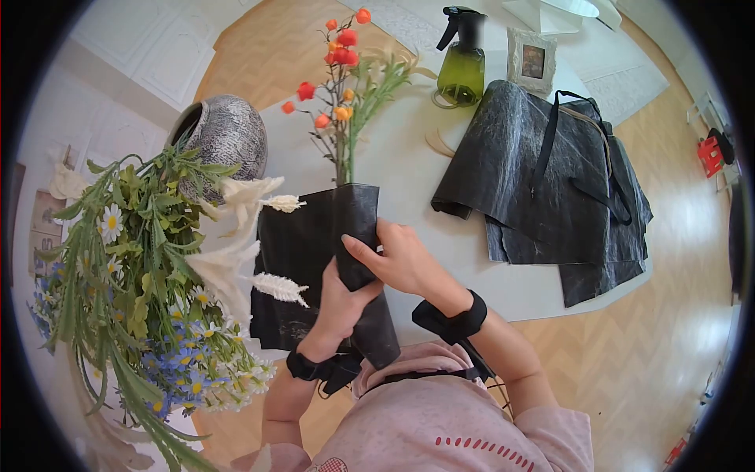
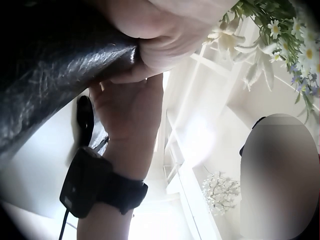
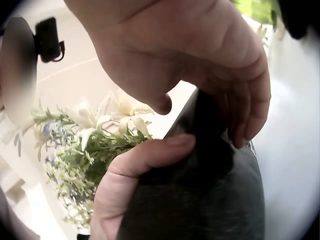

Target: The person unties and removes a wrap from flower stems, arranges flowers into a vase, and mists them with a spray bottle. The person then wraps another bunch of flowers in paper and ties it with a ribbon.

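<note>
Sprigs with red and orange blooms point(image 1: 344, 57) and a green stem point(image 1: 374, 98) stick out of the top of a black wrapping paper point(image 1: 358, 206) rolled into a narrow sleeve. My left hand point(image 1: 338, 305) grips the lower part of this roll, its thumb lying across the front in the right wrist view. Higher up, my right hand point(image 1: 409, 258) holds the roll near its upper part, thumb in front and fingers round the far side. A flat flap of the same dark paper point(image 1: 295, 236) spreads to the left. The stem ends are hidden inside the roll.
A large bunch of daisies, greenery and blue flowers point(image 1: 177, 342) leans at the left, beside a silvery textured vase point(image 1: 236, 138). White lilies point(image 1: 236, 208) overhang the paper. More black sheets point(image 1: 543, 189) lie right, with a green spray bottle point(image 1: 462, 71) and picture frame point(image 1: 533, 59) behind.
</note>
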`<state>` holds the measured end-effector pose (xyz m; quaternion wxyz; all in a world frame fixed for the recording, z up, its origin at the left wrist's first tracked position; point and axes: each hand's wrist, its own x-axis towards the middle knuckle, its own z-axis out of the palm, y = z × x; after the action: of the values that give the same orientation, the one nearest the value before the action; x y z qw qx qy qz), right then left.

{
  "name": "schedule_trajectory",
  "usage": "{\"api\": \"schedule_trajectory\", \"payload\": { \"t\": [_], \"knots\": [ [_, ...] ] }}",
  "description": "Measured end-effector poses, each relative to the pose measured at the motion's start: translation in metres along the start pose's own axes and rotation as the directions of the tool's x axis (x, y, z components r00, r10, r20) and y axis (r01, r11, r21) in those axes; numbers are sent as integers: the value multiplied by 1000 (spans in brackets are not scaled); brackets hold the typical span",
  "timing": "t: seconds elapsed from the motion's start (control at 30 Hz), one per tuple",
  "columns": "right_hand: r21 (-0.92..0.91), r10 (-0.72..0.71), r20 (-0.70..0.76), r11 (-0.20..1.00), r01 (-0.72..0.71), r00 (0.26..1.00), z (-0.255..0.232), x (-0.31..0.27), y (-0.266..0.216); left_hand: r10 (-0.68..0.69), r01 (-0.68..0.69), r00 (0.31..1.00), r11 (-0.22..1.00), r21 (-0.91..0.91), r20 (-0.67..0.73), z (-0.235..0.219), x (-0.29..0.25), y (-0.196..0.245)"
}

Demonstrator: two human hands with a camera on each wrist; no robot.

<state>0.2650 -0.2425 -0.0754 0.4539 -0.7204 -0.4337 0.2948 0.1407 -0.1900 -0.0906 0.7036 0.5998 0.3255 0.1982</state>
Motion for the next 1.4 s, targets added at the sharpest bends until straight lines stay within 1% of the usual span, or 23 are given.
{"api": "schedule_trajectory", "payload": {
  "t": [0.1,0.13,0.17,0.2,0.27,0.33,0.4,0.53,0.57,0.6,0.63,0.7,0.83,0.93,1.0,1.03,1.1,1.13,1.2,1.23,1.3,1.33,1.4],
  "knots": [
    [47,109,95,992,-114,989,-2,5,1,-27,30,999,997,-73,38,4,2,0],
    [340,101,89,932,-125,991,4,9,8,-63,73,994,990,-122,84,4,4,0],
    [602,95,82,788,-125,992,7,11,14,-96,105,993,987,-121,75,7,6,1],
    [600,94,85,790,-127,992,10,11,19,-95,104,993,987,-124,71,8,9,-1],
    [856,260,39,490,-167,965,12,13,16,-87,104,987,987,-124,137,12,14,-9],
    [840,297,65,500,-213,953,11,20,22,-84,104,986,986,-133,147,16,15,-11],
    [870,321,88,437,-229,943,11,23,26,-114,155,977,962,-227,182,18,17,-15],
    [899,348,155,339,-278,925,11,31,38,-106,148,973,968,-205,203,19,17,-19],
    [915,338,146,310,-257,930,12,33,40,48,-57,992,995,81,114,19,15,-24],
    [930,330,137,281,-236,934,12,35,42,220,-231,973,899,373,72,19,12,-28],
    [931,332,138,278,-237,933,11,36,39,217,-228,973,899,374,73,19,6,-25],
    [944,330,129,247,-217,935,9,37,31,50,-68,997,911,406,55,19,-6,-18],
    [920,372,93,322,-222,924,18,43,26,4,-47,993,934,354,119,7,-11,-17],
    [938,346,176,225,-264,922,17,45,22,-11,-53,983,940,337,185,-6,-13,-7],
    [957,325,181,159,-242,928,12,46,21,-151,51,966,907,418,209,-17,-18,-8],
    [959,329,176,156,-237,928,10,47,23,-155,51,964,906,421,215,-21,-23,-10],
    [967,238,219,76,-242,946,6,50,26,105,-210,974,741,638,200,-26,-31,-16],
    [967,239,221,76,-245,946,6,51,29,103,-208,975,742,637,198,-24,-34,-12],
    [956,218,244,110,-272,945,9,53,32,86,-87,996,738,669,34,-15,-44,6],
    [954,215,248,112,-276,944,9,54,29,87,-84,996,739,668,28,-13,-48,11],
    [961,204,250,71,-269,947,10,54,23,48,44,996,434,900,-73,-8,-56,21],
    [960,203,250,74,-269,947,12,56,23,50,44,996,436,899,-73,-6,-60,29],
    [949,211,261,122,-290,942,20,59,26,45,124,990,138,983,-131,-3,-66,41]
  ]
}}
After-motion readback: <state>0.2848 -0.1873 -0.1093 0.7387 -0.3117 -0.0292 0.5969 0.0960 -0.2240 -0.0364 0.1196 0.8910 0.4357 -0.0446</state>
